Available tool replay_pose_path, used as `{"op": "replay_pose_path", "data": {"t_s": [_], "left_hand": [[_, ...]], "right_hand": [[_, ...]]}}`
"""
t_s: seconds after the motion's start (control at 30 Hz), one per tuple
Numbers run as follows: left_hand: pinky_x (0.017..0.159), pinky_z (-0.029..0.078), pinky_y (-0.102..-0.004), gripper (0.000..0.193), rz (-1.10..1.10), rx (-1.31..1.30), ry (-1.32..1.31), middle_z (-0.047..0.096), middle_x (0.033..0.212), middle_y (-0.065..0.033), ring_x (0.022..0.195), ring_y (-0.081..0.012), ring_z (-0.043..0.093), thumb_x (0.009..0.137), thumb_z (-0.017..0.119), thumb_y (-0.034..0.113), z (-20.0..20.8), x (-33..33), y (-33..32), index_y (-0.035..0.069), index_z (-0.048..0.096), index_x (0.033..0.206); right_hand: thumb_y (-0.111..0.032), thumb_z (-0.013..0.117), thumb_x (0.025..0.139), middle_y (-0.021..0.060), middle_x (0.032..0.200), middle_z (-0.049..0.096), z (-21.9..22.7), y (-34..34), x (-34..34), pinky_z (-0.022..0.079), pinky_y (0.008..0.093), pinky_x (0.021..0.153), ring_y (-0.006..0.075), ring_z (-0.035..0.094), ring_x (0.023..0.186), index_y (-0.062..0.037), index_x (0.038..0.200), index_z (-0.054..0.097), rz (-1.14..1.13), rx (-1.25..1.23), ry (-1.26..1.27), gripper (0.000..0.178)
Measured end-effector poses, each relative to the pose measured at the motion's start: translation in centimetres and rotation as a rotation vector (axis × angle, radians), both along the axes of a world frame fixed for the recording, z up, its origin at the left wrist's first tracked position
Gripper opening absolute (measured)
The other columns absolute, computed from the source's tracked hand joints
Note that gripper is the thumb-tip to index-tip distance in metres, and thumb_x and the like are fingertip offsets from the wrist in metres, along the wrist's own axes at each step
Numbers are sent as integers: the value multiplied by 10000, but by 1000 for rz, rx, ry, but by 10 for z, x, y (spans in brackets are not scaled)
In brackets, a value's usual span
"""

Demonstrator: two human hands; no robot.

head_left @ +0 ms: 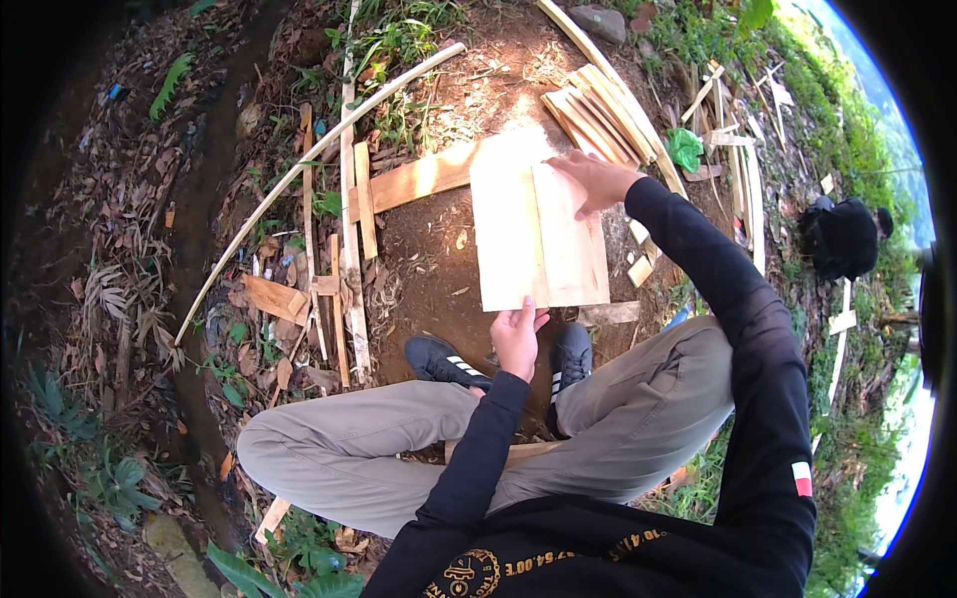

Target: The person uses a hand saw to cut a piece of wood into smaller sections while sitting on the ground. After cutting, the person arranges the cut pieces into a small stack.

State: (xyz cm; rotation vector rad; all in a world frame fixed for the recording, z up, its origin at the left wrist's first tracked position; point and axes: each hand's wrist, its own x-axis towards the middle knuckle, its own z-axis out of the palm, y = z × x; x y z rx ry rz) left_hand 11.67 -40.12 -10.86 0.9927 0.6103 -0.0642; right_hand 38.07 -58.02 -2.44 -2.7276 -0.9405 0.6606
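Two thin, pale wooden boards lie edge to edge in front of me, a left board (506, 239) and a right board (573, 244). Sunlight washes out much of their surface. My left hand (516, 339) is closed on their near edge close to the seam, thumb on top and the other fingers partly hidden below. At the far right corner, my right hand (598, 184) touches the right board with thumb and fingers spread apart. Under the far end of the boards passes a long plank (424, 179), running off to the left.
Stacked wooden slats (598, 115) lie at the far right beside a curved pale strip (628, 100). Another long strip (319, 149) arcs across the left. Small wood blocks (640, 269) sit right of the boards. A person in black (842, 239) is farther right.
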Motion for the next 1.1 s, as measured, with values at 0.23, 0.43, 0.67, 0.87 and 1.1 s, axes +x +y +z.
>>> {"op": "replay_pose_path", "data": {"t_s": [0.23, 0.43, 0.67, 0.87, 1.1], "left_hand": [[811, 613, -336, 276, -3, -19, 26, 699, 1052, -123, 936, -204, 698, 1029, 602, 214, 4, -2, -5, -44, 607, 1125], [824, 598, -313, 260, 1, -83, 22, 695, 1057, -90, 935, -167, 680, 1015, 630, 216, 4, -2, -27, -21, 624, 1122], [820, 595, -305, 214, -5, -16, 40, 716, 1036, -95, 883, -152, 689, 995, 654, 150, -1, 4, -16, -28, 651, 1114], [824, 594, -304, 204, -59, -76, 60, 719, 1036, -98, 888, -158, 694, 998, 648, 150, 5, 4, -11, -27, 661, 1100], [827, 593, -304, 207, -38, -88, 66, 717, 1037, -85, 901, -149, 690, 992, 662, 167, 5, 3, -15, -17, 667, 1088]], "right_hand": [[-426, 702, 903, 104, 1211, 560, -31, 30, 8, 428, 508, 989, 354, 518, 1218, -244, 1358, 614, -114, 158, -219, 498], [-430, 749, 859, 96, 1136, 592, -31, 32, 12, 478, 456, 917, 314, 566, 1154, -257, 1251, 701, -93, 172, -278, 431], [-398, 778, 827, 110, 1062, 641, -35, 29, 23, 499, 448, 900, 316, 613, 1085, -217, 1204, 730, -70, 262, -223, 422], [-394, 773, 826, 114, 929, 671, -45, 31, 35, 520, 426, 864, 304, 656, 978, -181, 1069, 781, -195, 425, -117, 324], [-340, 815, 788, 118, 851, 717, -43, 44, 30, 546, 377, 786, 269, 700, 852, -110, 907, 798, -303, 500, -114, 259]]}}
